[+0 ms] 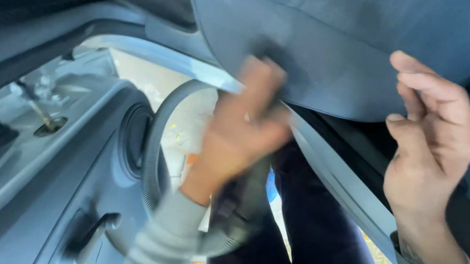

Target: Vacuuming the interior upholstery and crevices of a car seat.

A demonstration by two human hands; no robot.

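My left hand [241, 133] is blurred by motion and grips a dark vacuum nozzle [270, 54], whose tip presses against the blue-grey fabric car seat [344, 49]. A grey ribbed hose [155, 139] curves down from the nozzle handle past my striped sleeve. My right hand [430, 141] hovers beside the lower edge of the seat, fingers loosely curled and apart, holding nothing.
The open car door panel [43, 185] fills the left side, with a round speaker [134, 139] and an inner door handle [92, 234]. Pale ground [155, 87] shows through the door gap. Dark trousers [317, 248] stand below the seat edge.
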